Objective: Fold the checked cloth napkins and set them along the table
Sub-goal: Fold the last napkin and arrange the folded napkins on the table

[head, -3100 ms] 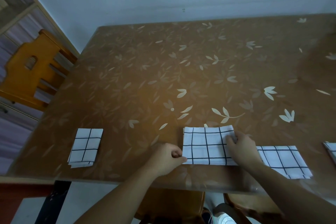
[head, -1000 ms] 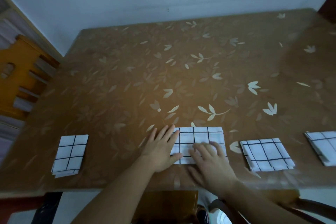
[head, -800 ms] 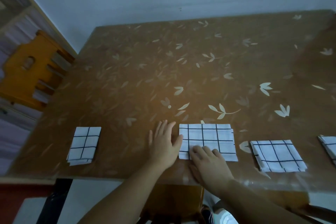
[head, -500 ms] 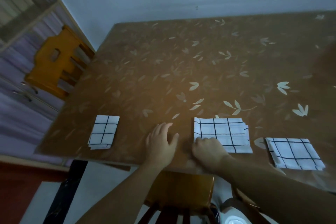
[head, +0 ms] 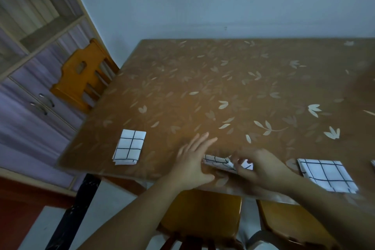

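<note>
Between both hands [head: 194,163] [head: 261,165], middle napkin [head: 220,162]

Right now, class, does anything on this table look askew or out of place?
Only the middle napkin: it lies crumpled and partly lifted between the left hand and right hand, blurred mid-fold. The left napkin and right napkin lie flat and folded near the table edge.

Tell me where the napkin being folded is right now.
In the head view, the napkin being folded sits at the table's near edge, between the left hand and right hand, with finished napkins to either side.
</note>
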